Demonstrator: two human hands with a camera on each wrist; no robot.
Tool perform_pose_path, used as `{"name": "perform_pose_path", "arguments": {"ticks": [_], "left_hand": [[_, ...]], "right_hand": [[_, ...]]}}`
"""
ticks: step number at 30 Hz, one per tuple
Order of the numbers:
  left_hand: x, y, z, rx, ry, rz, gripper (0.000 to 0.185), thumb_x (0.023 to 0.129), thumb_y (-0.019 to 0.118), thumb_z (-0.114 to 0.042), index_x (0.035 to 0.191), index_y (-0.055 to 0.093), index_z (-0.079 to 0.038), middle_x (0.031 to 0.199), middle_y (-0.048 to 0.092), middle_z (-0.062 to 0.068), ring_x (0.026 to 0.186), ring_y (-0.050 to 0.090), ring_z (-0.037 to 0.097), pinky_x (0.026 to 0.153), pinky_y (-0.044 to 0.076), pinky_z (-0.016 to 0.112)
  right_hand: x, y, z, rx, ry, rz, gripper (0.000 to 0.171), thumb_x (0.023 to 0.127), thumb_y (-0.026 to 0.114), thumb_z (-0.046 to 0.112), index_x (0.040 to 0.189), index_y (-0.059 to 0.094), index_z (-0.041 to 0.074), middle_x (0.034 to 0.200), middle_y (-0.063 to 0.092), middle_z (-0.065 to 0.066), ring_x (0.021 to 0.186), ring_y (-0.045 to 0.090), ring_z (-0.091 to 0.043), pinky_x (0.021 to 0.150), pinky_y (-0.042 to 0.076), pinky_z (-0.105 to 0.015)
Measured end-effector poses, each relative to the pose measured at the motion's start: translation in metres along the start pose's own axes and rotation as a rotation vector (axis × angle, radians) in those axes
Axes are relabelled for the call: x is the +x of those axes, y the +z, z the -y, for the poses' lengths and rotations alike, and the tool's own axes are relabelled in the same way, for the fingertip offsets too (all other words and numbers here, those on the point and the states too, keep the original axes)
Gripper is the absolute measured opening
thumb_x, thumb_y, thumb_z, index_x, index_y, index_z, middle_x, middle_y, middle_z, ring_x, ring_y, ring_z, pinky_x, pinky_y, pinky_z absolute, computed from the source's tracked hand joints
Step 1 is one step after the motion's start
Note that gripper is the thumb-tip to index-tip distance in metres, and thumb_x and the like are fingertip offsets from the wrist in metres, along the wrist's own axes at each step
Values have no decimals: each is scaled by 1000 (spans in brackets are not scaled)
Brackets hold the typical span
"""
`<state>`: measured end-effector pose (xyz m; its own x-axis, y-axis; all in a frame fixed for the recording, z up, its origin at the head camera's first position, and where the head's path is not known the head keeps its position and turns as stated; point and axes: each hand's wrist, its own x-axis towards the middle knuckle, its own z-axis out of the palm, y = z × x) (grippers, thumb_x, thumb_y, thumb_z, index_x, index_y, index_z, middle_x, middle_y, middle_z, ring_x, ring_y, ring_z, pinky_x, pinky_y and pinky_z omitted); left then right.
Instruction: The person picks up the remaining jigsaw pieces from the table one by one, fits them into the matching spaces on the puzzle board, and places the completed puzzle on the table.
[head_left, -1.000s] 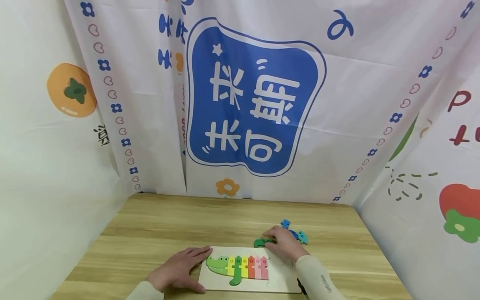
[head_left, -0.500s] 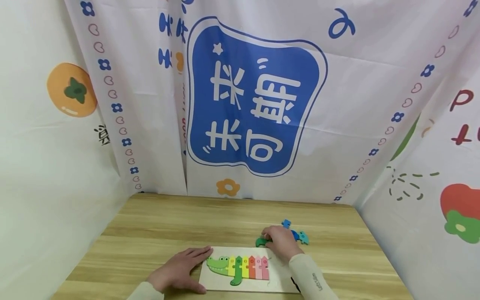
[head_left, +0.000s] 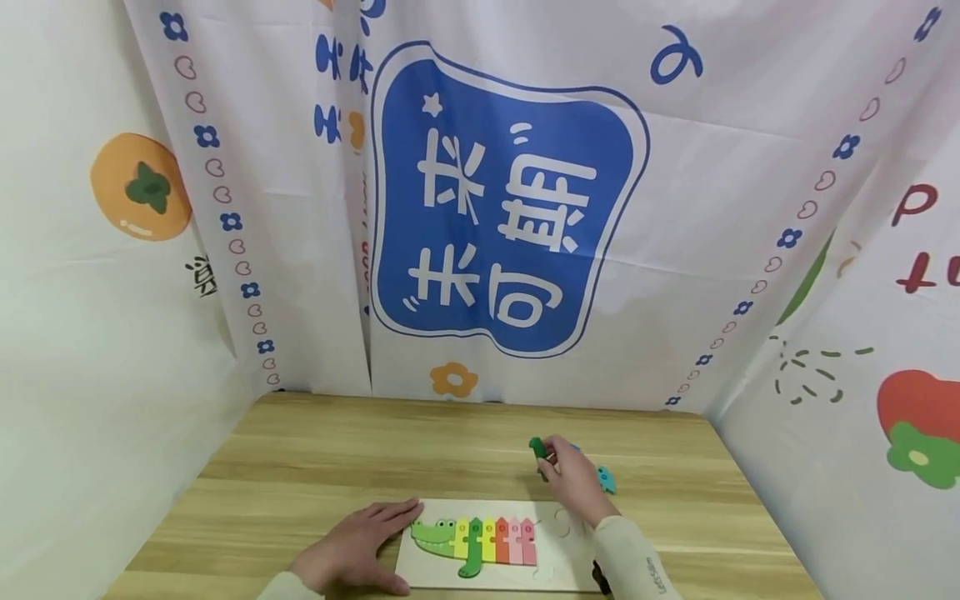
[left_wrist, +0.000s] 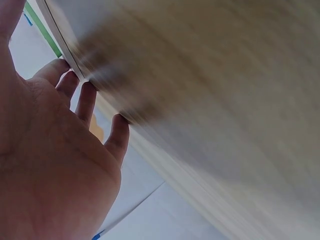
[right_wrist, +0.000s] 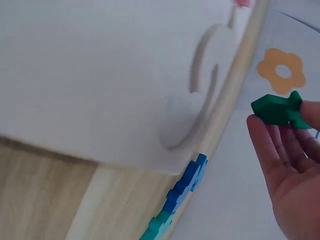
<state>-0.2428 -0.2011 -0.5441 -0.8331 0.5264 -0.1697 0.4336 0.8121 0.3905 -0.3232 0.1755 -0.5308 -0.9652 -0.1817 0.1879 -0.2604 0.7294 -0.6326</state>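
While One Hand Steadies, the Other Holds a Green Piece

With twelve o'clock toward the cloth (head_left: 300, 333) and the puzzle board (head_left: 555, 571) as the dial's centre, the right hand (head_left: 576, 481) is at one o'clock. Its grip is clamped on a green piece (right_wrist: 272, 111), thumb on one side and fingertips on the other, held up clear of the tabletop (head_left: 337, 454). At nine o'clock the left hand (head_left: 357, 547) lies spread against the board's end, fingers apart and fairly straight, clasping nothing.

The step in hand seems to be carrying the green piece from the loose ones to its place. The next move would likely call for bringing it toward seven o'clock, turning it to match a recess and pressing it flat, the left hand keeping the board from sliding.

As for what the board holds, a crocodile head (head_left: 433, 536) fills its nine o'clock end, with a row of coloured strips (head_left: 497, 540) running from it toward three: yellow, green, red and pink. Past them, carved outlines (right_wrist: 204, 60) show with no piece seated. Loose at two o'clock lie blue pieces (right_wrist: 184, 187) and a teal piece (right_wrist: 159, 225), partly hidden in the head view.
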Motion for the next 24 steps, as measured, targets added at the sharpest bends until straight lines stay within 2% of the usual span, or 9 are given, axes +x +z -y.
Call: {"name": "perform_pose_path", "arguments": {"ticks": [6, 13, 20, 24], "left_hand": [[1, 0, 2, -11, -3, 6, 107, 76, 78, -72, 163, 34, -27, 168, 36, -3, 147, 41, 38, 113, 38, 66], [0, 1, 3, -11, 13, -13, 106, 76, 78, -72, 163, 36, -27, 167, 37, -3, 145, 42, 40, 111, 39, 66], [-1, 1, 2, -15, 12, -9, 106, 76, 78, -71, 163, 36, -26, 168, 37, -4, 145, 42, 40, 111, 39, 66], [-1, 1, 2, -13, 14, -14, 106, 76, 78, -71, 163, 36, -26, 168, 36, -4, 145, 42, 41, 111, 39, 66]], "right_hand": [[0, -7, -1, 224, 14, 38, 41, 106, 61, 16, 146, 52, 20, 105, 65, -4, 90, 64, -16, 70, 61, -34], [-2, -7, -3, 408, 40, 24, 40, 103, 65, 13, 142, 58, 21, 100, 59, -11, 82, 63, -21, 63, 64, -40], [-3, -6, -4, 478, 65, -21, 41, 103, 63, 9, 142, 59, 21, 101, 61, -11, 84, 66, -21, 72, 64, -45], [-3, -6, -4, 450, 55, -55, 28, 105, 62, 15, 132, 63, 19, 102, 66, -8, 88, 67, -22, 76, 64, -44]]}}
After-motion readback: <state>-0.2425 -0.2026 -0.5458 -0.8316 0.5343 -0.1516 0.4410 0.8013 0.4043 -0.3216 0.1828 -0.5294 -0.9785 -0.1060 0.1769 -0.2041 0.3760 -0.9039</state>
